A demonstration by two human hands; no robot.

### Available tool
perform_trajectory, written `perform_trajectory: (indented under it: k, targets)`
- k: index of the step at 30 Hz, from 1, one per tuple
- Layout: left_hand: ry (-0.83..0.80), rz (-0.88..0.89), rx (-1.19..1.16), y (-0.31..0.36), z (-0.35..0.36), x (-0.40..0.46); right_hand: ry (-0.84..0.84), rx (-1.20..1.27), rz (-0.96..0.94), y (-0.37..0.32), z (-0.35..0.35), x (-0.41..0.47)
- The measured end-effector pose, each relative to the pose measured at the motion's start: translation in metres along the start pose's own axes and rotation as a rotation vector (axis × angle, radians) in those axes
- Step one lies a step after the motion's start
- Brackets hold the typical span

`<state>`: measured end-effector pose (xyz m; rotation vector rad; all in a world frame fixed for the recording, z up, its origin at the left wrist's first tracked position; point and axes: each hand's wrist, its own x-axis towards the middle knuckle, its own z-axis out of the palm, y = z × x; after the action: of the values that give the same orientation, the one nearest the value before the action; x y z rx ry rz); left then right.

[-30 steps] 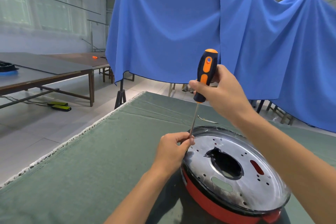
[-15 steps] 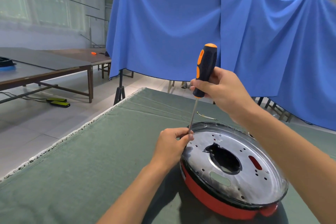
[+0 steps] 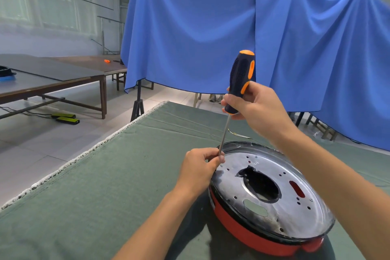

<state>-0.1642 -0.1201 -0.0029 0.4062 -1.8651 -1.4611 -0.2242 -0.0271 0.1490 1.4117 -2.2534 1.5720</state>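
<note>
Screwdriver, black and orange, stands nearly upright over the far left edge of the round appliance's metal plate, which lies on the green-covered table. The right hand is closed round the lower handle. The left hand pinches the shaft low down, hiding the tip. Over the last second the handle's orange panel has swung from facing the camera round to the right side, while the shaft kept its place. Judgement: a screw at that edge is being turned. Whether it is loosening cannot be told.
</note>
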Motion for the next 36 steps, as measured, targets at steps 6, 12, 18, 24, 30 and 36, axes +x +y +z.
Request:
perform_trajectory:
  k: [6,12,18,24,30,36]
  targets:
    - [-0.006,0.005,0.006,0.001,0.004,0.001,0.27,-0.361,0.062,0.008,0.009,0.011]
    - [0.013,-0.042,-0.028,0.001,0.005,0.001,0.275,-0.366,0.1,0.001,0.01,0.008]
    - [0.023,-0.057,-0.038,0.002,0.005,0.0,0.055,-0.011,0.046,-0.001,-0.001,0.008]
    - [0.008,-0.061,-0.027,0.007,0.002,0.001,0.177,-0.134,0.02,-0.006,0.015,0.011]
    - [-0.018,-0.099,-0.024,0.01,0.001,0.001,0.164,0.203,-0.024,-0.024,-0.012,0.011]
    - [0.023,0.066,0.198,0.012,0.0,-0.004,0.168,0.247,-0.031,-0.035,-0.043,0.03]
